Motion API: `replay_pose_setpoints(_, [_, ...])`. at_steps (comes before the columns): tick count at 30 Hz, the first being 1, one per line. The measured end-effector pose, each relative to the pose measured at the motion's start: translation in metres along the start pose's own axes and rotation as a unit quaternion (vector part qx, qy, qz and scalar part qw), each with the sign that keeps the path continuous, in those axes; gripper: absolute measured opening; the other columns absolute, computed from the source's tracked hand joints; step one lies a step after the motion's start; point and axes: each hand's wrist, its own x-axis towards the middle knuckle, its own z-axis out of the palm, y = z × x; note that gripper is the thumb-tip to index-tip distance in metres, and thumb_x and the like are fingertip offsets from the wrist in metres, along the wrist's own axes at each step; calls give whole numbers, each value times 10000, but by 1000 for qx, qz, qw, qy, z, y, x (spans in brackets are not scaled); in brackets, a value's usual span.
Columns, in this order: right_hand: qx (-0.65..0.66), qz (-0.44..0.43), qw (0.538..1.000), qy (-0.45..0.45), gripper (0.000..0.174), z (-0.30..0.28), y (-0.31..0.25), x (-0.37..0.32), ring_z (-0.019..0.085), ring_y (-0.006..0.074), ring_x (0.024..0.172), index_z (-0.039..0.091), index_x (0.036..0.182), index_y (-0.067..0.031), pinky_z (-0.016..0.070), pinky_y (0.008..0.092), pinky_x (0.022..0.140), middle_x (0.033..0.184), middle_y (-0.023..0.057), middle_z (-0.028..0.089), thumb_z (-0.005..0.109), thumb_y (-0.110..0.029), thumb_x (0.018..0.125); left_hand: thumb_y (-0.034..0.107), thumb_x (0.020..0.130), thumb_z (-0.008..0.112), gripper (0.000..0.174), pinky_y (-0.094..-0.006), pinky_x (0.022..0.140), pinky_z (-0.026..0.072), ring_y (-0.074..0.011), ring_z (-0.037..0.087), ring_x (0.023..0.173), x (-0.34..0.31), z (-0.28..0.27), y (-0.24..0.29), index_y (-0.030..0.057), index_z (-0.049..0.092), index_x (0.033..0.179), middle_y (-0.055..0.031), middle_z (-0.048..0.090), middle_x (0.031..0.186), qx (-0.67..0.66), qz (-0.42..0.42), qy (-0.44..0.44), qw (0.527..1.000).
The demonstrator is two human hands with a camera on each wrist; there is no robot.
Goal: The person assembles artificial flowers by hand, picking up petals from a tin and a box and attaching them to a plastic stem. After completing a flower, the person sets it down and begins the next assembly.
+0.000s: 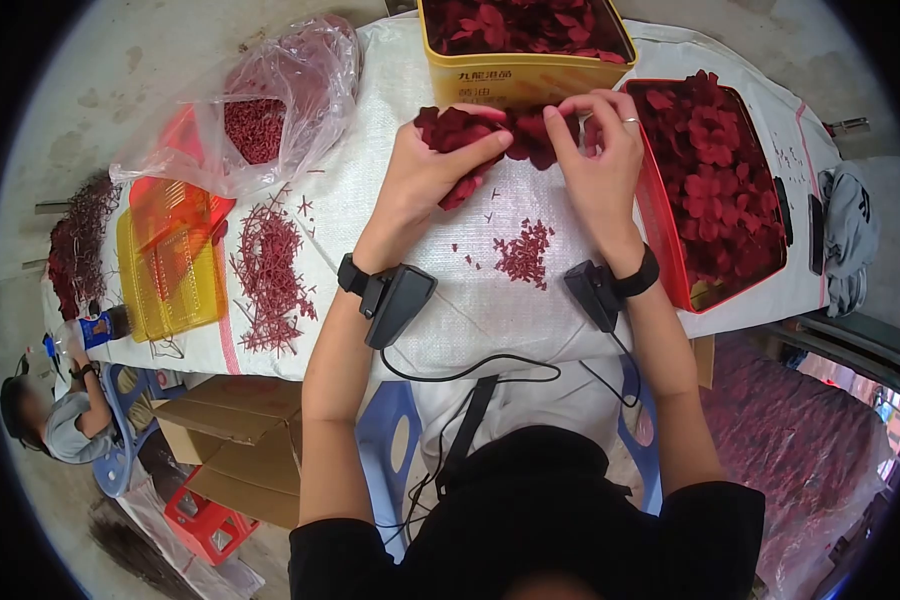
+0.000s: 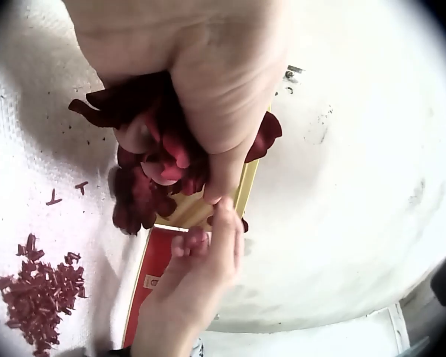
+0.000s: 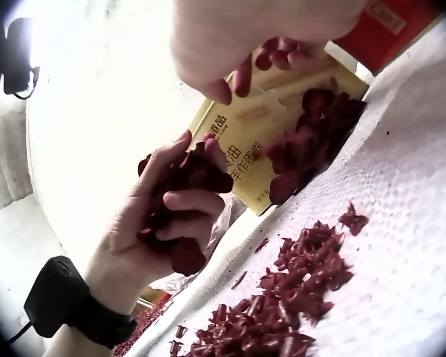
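Observation:
In the head view my left hand point(image 1: 417, 180) holds a bunch of dark red petals point(image 1: 454, 130), its thumb laid across them. The left wrist view shows the petals point(image 2: 167, 149) under the palm and between the fingers. My right hand point(image 1: 602, 150) is bent beside the bunch, thumb and forefinger tips close together; in the right wrist view, the right hand point(image 3: 260, 37) shows nothing clear between its fingers. More petals point(image 3: 312, 141) lie on the white cloth against the yellow tin point(image 3: 245, 141). Small red pieces point(image 1: 525, 255) are heaped on the cloth nearer the body.
Petals fill the yellow tin point(image 1: 530, 75) and a red tin point(image 1: 660, 200) at right. Toward the left are a pile of thin red stems point(image 1: 270, 270), a plastic bag point(image 1: 315, 90) and yellow baskets point(image 1: 175, 290). Cables point(image 1: 470, 377) hang from the wrist cameras; another person point(image 1: 70, 420) sits far left.

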Motion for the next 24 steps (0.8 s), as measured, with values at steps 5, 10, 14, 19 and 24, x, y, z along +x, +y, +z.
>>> replay_pose_setpoints(5, [110,-41,981,-153,213,-9,-27,1,559,137,766,708,938,-95,442,254,628,972,43,554,783,-144,745,102,814,743,262,-206,545,459,-61,588,636,9,-8,-24,4,658,1042,-27,675,799,66,47,-57,995])
replay_pose_setpoints(10, [143,-64,971,-180,194,-1,-24,-8,576,123,853,723,941,-91,460,238,707,967,22,555,770,-103,753,66,768,708,168,-214,429,378,-44,499,492,10,-3,-35,10,644,913,5,593,644,122,133,-45,983])
replay_pose_setpoints(14, [191,-11,970,-151,145,4,-11,-10,564,83,792,719,926,-60,438,212,680,949,14,567,747,-84,785,95,771,727,156,-218,400,361,-52,490,453,7,-2,-24,18,610,840,12,566,595,114,40,-52,991])
replay_pose_setpoints(19, [372,172,908,-89,175,4,-16,-10,522,32,712,654,1017,-15,409,175,624,910,-6,613,686,-127,885,113,797,750,193,-209,474,405,-54,532,527,5,-6,-15,10,645,923,-10,616,671,141,-14,-51,989])
replay_pose_setpoints(24, [377,199,900,-89,190,-2,-11,-1,501,21,646,627,1041,-19,400,172,585,845,-17,643,657,-160,917,160,835,744,337,-190,494,412,-48,520,552,-2,-4,3,7,645,1119,-21,645,794,-23,-66,-39,997])
